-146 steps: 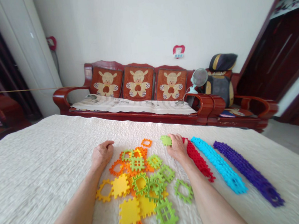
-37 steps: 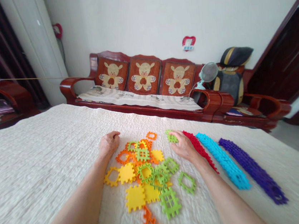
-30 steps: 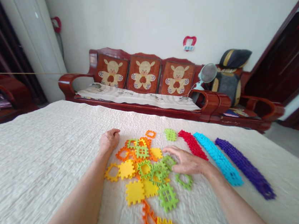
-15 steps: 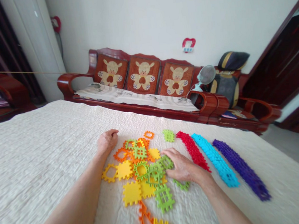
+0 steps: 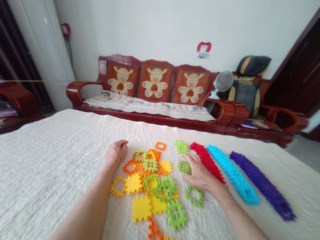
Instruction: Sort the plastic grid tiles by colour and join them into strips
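My left hand (image 5: 117,151) rests on the white cloth left of the pile, its fingers curled in, with nothing visible in it. My right hand (image 5: 197,171) has its fingertips and thumb around a green piece (image 5: 184,167) just right of the pile. Beyond it lies another green piece (image 5: 182,146), and a green frame piece (image 5: 194,195) is below the hand. The mixed pile holds yellow squares (image 5: 141,208), orange pieces (image 5: 130,167) and green window pieces (image 5: 176,214), some overlapping.
Red (image 5: 208,162), light blue (image 5: 233,174) and purple (image 5: 262,185) rows of pieces lie to the right on the cloth (image 5: 51,155). Beyond the table's far edge stands a wooden sofa (image 5: 147,111) with three bear cushions (image 5: 155,82). A small fan (image 5: 224,81) is near its right arm.
My right hand has moved right and slightly away from me, bringing the green piece off the pile's edge. The green frame piece below it is now more exposed. My left hand stays in place.
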`<state>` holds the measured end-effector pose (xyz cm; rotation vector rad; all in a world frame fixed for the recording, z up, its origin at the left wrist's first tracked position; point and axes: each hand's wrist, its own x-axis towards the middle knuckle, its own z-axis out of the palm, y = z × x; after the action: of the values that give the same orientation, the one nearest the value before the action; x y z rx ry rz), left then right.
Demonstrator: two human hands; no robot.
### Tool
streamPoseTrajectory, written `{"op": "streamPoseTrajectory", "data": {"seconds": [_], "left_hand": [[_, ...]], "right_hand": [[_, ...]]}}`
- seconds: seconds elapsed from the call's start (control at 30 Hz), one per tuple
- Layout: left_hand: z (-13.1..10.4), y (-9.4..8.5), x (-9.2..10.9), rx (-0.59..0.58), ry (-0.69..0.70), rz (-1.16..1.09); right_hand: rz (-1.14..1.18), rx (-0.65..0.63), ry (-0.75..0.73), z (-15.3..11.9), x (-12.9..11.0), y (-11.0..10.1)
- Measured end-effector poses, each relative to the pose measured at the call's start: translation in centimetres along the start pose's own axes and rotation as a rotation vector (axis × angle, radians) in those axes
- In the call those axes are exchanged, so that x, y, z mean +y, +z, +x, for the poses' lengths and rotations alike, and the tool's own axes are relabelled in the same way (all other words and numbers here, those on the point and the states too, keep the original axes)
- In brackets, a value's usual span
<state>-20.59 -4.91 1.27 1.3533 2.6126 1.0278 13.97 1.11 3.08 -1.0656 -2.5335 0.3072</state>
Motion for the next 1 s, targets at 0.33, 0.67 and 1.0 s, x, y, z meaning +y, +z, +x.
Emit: {"op": "streamPoseTrajectory", "data": {"seconds": [0.33, 0.67, 1.0], "left_hand": [[0.0, -0.2, 0.3, -0.009, 0.000, 0.015], [-0.2, -0.4, 0.5, -0.015, 0.009, 0.010], [-0.1, -0.2, 0.4, -0.011, -0.006, 0.002]], "right_hand": [[-0.009, 0.038, -0.012, 0.2, -0.3, -0.2], [-0.141, 0.385, -0.077, 4.9, 1.7, 1.6], [-0.157, 0.455, -0.047, 4.8, 2.4, 3.1]]}}
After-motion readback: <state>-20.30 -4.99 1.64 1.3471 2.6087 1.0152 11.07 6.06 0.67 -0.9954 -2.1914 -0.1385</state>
